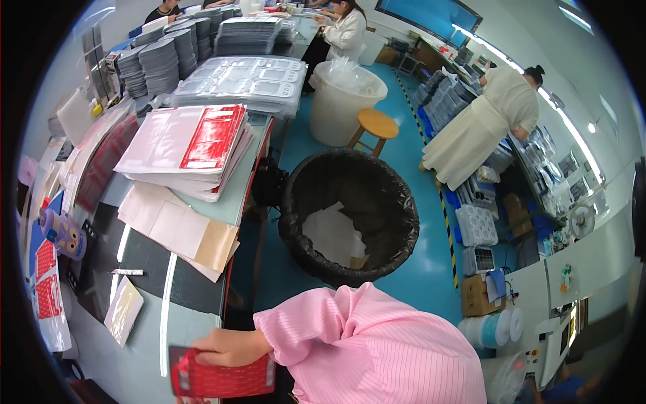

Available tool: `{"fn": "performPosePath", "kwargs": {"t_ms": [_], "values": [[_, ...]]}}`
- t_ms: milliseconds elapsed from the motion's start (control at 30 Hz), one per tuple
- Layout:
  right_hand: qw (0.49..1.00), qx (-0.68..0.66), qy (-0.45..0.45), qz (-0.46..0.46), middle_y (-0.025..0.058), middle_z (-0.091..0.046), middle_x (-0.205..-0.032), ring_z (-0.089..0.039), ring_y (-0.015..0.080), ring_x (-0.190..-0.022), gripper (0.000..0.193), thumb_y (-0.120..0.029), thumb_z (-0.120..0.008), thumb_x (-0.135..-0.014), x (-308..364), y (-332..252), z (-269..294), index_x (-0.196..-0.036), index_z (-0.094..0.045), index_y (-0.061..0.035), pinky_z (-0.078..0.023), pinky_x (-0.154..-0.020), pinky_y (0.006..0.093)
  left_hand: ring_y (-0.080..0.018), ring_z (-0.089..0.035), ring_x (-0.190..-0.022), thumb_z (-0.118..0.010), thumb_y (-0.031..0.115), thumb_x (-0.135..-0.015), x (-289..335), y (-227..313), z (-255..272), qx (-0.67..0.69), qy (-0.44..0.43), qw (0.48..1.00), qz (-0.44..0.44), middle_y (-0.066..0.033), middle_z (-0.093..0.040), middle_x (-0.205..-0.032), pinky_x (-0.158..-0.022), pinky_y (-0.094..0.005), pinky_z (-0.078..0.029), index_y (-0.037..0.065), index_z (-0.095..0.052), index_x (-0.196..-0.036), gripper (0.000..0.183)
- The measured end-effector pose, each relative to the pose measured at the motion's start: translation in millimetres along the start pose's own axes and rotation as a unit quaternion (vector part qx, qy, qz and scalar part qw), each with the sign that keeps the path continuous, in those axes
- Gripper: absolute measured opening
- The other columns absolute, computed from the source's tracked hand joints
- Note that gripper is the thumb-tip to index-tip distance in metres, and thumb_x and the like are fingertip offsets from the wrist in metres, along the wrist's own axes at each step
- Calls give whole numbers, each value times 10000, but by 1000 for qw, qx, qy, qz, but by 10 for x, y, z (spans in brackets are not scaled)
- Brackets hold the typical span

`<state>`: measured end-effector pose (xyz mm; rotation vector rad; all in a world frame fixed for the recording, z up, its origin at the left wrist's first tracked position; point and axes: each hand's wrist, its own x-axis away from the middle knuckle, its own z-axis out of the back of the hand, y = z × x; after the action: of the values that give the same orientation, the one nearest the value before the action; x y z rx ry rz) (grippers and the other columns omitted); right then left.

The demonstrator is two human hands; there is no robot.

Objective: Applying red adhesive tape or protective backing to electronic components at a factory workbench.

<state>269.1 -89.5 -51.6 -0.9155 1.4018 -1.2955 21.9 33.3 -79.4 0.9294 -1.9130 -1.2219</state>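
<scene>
The table (145, 360) runs along the left; the black-lined bin (398, 202) (white scraps (330, 232) inside) stands beside it. A sheet stack (158, 145) lies on the table, toward its far end. The red piece (239, 382) is at the table's near edge, gripped at its upper side by the right hand (235, 347). Left-hand grip: cannot be told. The pale card (124, 311) lies farther left, apart.

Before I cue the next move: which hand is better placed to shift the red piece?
Right, most likely: the right hand has hold of the red piece at its upper edge, whereas no left hand clearly shows.
</scene>
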Motion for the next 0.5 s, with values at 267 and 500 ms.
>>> {"fn": "performPosePath", "kwargs": {"t_ms": [267,500], "values": [[979,-66,190,-41,175,-725,-906,-700,164,-793,270,-166,-598,-1045,120,-57,-463,-1225,-574,34,-548,-682,340,-375,-402,-1445,-923,293,-684,268,384,-771,-334,-95,926,-146,-225,-325,-1610,-1152,-453,-387,-27,-221,-1604,1201],[995,-88,6,-55,99,-722,-975,-652,111,-888,289,-94,-604,-1029,311,-108,-611,-1282,-603,45,-518,-790,293,-447,-363,-1458,-943,566,-598,473,541,-660,-534,-68,811,-231,-300,-276,-1609,-1180,-503,-312,-40,-73,-1622,1474]]}}
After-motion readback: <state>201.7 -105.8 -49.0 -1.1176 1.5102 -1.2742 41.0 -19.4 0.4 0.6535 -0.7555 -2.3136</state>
